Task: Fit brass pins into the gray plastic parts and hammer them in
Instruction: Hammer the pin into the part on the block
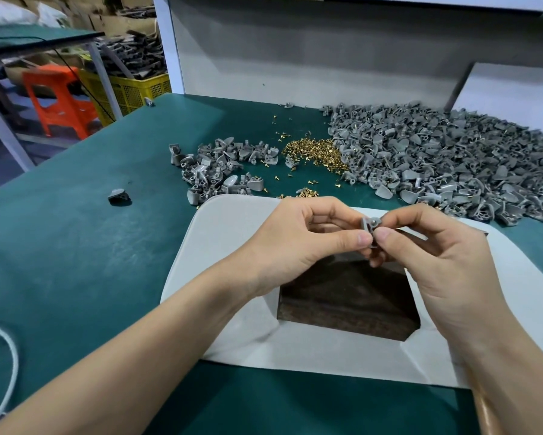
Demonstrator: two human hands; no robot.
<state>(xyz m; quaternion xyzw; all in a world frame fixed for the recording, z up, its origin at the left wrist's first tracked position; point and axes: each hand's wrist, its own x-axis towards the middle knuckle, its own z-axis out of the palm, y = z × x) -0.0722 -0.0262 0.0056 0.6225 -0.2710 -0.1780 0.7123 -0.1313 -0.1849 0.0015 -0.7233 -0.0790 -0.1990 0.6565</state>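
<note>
My left hand (295,243) and right hand (436,255) both pinch one gray plastic part (370,229), long axis near upright, midway between them, above the wooden block (348,296).

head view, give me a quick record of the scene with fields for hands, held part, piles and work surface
left hand: pinches the gray plastic part
right hand: pinches the same part from the other side
pin in held part: cannot tell
brass pins: loose heap between the two piles
large pile: gray parts, right of the pins
small pile: gray parts, left of the pins
wooden block: below the hands, framed by the white sheet
table: green mat
</note>
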